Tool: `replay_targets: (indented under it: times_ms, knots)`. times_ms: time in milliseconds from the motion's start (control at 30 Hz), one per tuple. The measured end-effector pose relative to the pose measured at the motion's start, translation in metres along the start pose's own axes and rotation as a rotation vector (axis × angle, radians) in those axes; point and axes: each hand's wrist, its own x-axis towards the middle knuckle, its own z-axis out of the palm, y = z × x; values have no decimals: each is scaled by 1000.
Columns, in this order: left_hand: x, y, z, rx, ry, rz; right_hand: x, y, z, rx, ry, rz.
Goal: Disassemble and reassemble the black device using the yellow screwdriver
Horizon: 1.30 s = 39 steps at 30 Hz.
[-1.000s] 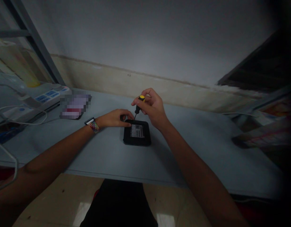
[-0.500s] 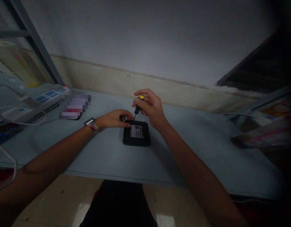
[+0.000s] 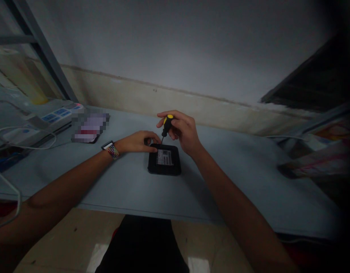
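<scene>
A small black box with a white label (image 3: 164,160) lies flat on the pale grey table (image 3: 129,182). My right hand (image 3: 183,131) is closed round a screwdriver (image 3: 166,127) with a yellow and black handle. The screwdriver stands nearly upright, its tip on the box's far left corner. My left hand (image 3: 141,141) rests on the table with its fingertips pressed on the box's far left edge. A watch with a coloured strap (image 3: 111,149) is on my left wrist.
A blurred flat object (image 3: 89,127) lies at the left of the table. Beyond it stands a white device with blue buttons (image 3: 50,117) and white cables (image 3: 10,140). Cluttered papers sit at the right (image 3: 319,151). A wall runs behind the table.
My right hand's fingers have shifted round the screwdriver handle, with the yellow top now showing more. The box and my left hand have stayed in place.
</scene>
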Motion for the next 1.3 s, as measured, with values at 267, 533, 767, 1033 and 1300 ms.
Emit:
replay_targets:
  times_ms: [267,533,767,1033,1300]
  knots:
    - [0,-5,2,7,24,-17,2,-4,13,-23,145,54]
    - [1,-2,1,16,6,8,-1,-5,3,-68,62,-1]
    - [1,-4,2,-4,21,-3,0,-1,7,-56,111,11]
    - [1,-2,2,6,18,-5,0,-5,5,-56,86,17]
    - [1,-3,1,-3,27,7,2,-5,-1,-3,86,-34]
